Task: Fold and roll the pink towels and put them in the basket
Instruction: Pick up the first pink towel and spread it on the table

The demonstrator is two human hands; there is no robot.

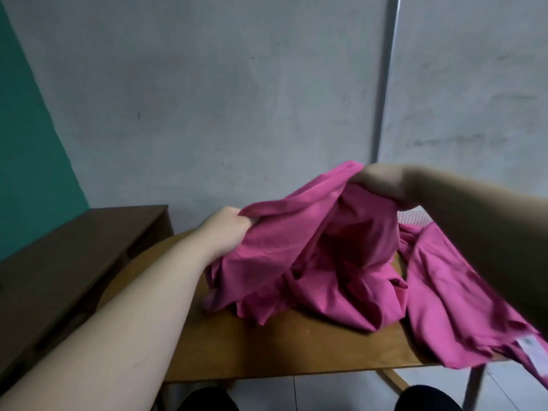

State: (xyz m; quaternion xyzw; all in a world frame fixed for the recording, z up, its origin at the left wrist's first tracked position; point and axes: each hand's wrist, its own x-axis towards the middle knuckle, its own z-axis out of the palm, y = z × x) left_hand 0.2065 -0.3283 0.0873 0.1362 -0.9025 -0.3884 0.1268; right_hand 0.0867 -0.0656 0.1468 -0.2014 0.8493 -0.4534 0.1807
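Two hands raised mid-frame: left hand (pixel 225 229), right hand (pixel 382 185), fingers curled, gripping bunched edges of pink towel (pixel 311 238), lower part heaped on wooden surface (pixel 267 351). Second towel (pixel 450 298) lower right, blurred, cut by frame edge. White ribbed object (pixel 413 218) mostly hidden behind right wrist.

Bare table (pixel 267 351) along front edge and left, pink towel heap (pixel 311 277) blocking middle, second towel (pixel 444 292) draping right side

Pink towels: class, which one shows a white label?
The flat towel draped over the table's right side; its label sits near the corner. The bunched towel, gripped by the left hand and right hand, shows none.
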